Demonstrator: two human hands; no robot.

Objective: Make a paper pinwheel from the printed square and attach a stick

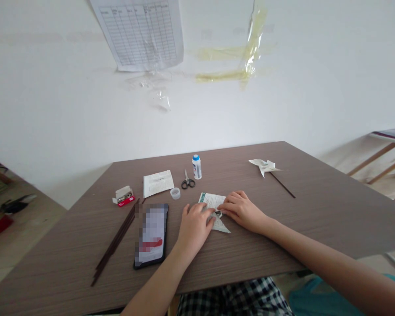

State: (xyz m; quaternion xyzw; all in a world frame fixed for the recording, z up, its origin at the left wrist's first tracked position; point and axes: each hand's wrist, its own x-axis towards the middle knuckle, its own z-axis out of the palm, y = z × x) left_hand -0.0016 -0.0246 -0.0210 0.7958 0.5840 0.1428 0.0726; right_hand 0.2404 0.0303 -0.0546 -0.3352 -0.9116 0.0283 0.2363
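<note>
Now, our left hand (196, 223): fingers bent over the folded paper (221, 224), thumb and forefinger near its middle; whether they pinch it we cannot tell.
Our right hand (242, 210): palm down at the paper's right side, fingertips on it, the grip hidden from us.
Folded paper: on the bench (266, 245) between our two hands, printed, with a green patch at its top left corner and a pointed flap toward us.
Phone (153, 237): flat on our left, screen lit and partly blurred out.
Dark sticks (116, 241): bundled lengthwise left of the phone.
Small box (125, 196): red and white, open, just beyond the sticks.
Printed sheet (158, 182): lying past the phone.
Clear ring (175, 193): near that sheet.
Scissors (187, 181): handles toward us, beside the bottle (196, 167) with its blue cap, upright.
Pinwheel (265, 166): off to our right, its stick slanting toward us.
</note>
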